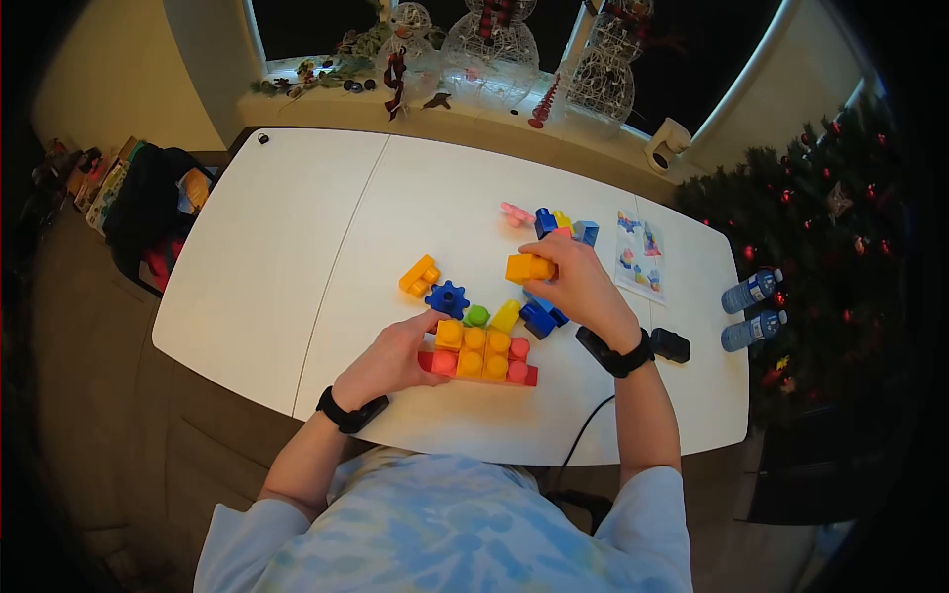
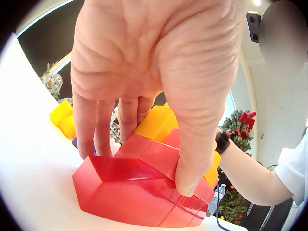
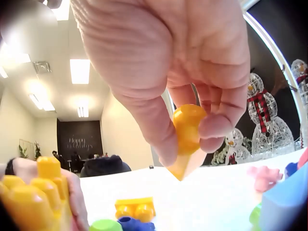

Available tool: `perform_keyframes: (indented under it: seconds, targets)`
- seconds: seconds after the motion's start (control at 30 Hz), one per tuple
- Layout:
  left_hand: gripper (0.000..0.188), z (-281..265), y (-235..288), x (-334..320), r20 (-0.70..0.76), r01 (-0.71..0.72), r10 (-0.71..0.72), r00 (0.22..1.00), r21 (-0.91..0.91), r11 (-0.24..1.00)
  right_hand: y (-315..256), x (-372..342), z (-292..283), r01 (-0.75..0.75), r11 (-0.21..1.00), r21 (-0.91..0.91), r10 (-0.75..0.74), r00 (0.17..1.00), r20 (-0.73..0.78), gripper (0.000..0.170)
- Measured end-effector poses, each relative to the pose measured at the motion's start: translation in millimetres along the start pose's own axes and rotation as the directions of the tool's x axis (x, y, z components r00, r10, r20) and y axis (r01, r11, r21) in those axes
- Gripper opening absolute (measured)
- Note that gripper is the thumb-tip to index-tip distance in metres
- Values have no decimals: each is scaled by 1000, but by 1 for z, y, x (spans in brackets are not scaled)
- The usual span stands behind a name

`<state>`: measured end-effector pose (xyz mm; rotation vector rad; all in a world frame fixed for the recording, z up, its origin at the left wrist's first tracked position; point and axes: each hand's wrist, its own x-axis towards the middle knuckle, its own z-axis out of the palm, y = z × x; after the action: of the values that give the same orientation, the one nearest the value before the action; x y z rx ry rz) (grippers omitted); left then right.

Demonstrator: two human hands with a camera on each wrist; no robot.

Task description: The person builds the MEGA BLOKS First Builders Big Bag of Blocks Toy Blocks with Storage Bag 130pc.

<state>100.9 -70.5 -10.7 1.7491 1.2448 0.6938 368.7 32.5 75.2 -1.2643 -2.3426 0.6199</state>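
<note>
My left hand holds the left end of a block build with yellow building blocks on a red base. In the left wrist view the thumb lies along the near side of the red block, with the fingers at the far side. Above the table my right hand pinches a yellow-orange building block between thumb and fingers. The right wrist view has this block tilted, its studs upward. Just behind the build lie a blue gear-shaped piece, a green piece and a yellow curved piece.
A yellow block lies further left. Blue blocks sit under the right hand, and a pink piece is farther back. A picture sheet, a black device and two water bottles are on the right.
</note>
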Motion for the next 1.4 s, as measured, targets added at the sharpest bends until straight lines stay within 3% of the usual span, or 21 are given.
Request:
perform_keyframes:
  seconds: [0.17, 0.27, 0.57, 1.4]
  targets:
    - [72, -1, 0, 0, 1, -8, 8, 1000, 34, 999, -16, -44, -10, -136, 989, 64, 128, 984, 123, 33]
    - [72, -1, 1, 0, -8, -25, 25, 1000, 43, 999, -8, -58, 4, -31, 999, 14, 29, 989, 146, 35]
    - [72, -2, 3, -1, -3, -12, 12, 1000, 19, 1000, -22, -66, 11, -32, 995, 96, 9, 974, 228, 34]
    - [69, 3, 5, -1, -21, -27, 27, 999, 15, 1000, -20, -76, 29, 29, 1000, 1, -29, 991, 131, 27]
